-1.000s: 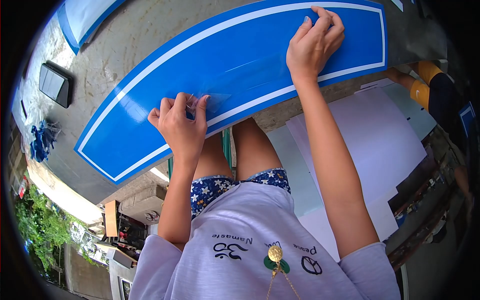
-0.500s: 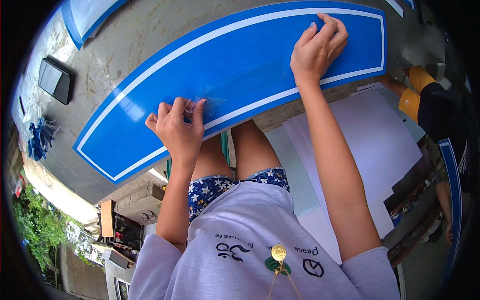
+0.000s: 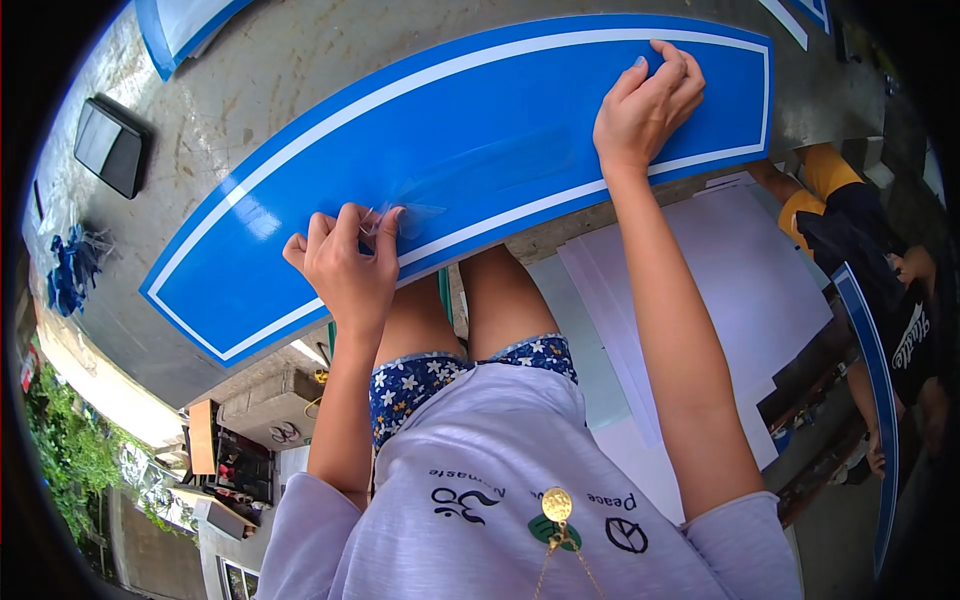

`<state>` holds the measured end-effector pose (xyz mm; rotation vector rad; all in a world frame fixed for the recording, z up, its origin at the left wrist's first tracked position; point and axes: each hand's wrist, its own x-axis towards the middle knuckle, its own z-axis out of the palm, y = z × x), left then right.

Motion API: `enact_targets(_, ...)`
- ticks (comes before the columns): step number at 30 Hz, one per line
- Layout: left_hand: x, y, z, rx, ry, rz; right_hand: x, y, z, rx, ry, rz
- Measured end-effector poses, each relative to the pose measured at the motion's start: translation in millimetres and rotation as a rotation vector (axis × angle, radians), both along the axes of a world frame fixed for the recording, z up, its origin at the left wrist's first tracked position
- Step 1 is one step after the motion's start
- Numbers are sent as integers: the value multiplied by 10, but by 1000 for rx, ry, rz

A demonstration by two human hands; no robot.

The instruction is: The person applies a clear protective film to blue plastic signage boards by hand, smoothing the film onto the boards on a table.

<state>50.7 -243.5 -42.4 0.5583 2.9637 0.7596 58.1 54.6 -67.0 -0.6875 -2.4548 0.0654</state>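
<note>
A long blue panel (image 3: pixel 300 170) with a white border stripe lies on a grey concrete slab (image 3: pixel 250 70). My left hand (image 3: pixel 345 265) pinches the loose end of a clear film strip (image 3: pixel 470 175) near the panel's front edge, lifting it off the blue face. My right hand (image 3: pixel 645 105) rests farther right on the panel, fingertips bent onto the same film near the upper white stripe. The film runs between both hands.
A dark flat case (image 3: pixel 108 145) lies on the slab at far left, with blue scraps (image 3: pixel 70 270) beyond it. Large white sheets (image 3: pixel 740 290) are stacked at right. Another person (image 3: pixel 880 300) at far right holds a second blue panel (image 3: pixel 870 380).
My left hand has drawn the film end slightly toward me and leftward. The person at right has come further into view carrying a blue panel.
</note>
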Motion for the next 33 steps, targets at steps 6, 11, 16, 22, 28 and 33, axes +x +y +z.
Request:
enact_targets(6,-28,-120,-30,-4,-10,-11,3,32,-54,10,0,-8)
enact_targets(11,-27,-179,-21,-12,-17,-13,12,45,-49,-1,-3,-9)
enact_targets(16,-30,-237,-31,-9,-4,-4,27,64,-54,14,-15,-3)
enact_targets(22,-34,-318,-15,-24,-13,-5,33,74,-44,12,-22,3)
enact_targets(28,-34,-373,-11,-28,-18,0,39,102,-45,26,-24,6)
enact_targets(33,-27,-437,-21,-27,-15,8,48,124,-44,33,-22,20)
